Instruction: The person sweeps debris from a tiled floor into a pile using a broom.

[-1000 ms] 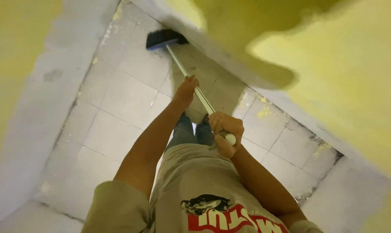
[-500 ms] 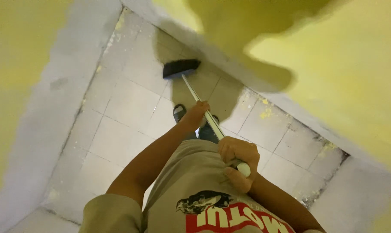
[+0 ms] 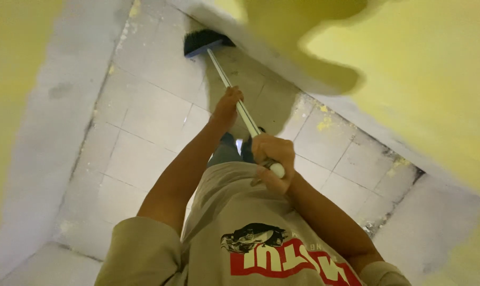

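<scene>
The light is dim and yellowish. A big dark shadow lies on the floor [image 3: 144, 111] and the yellow wall [image 3: 425, 79], beyond the left hand [image 3: 227, 106] and above the right hand [image 3: 273, 159]. The picture looks soft and a bit fuzzy. Far out to both sides, the walls bend and blur

The right hand [image 3: 271, 161] hides the broom handle's [image 3: 234, 95] end (mostly).

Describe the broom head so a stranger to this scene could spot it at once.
Start from the pale tiled floor and go to its far edge, where the yellow wall meets it. There lies the broom head, the only dark, bristled shape, tipping the white handle that both hands grip.
</scene>
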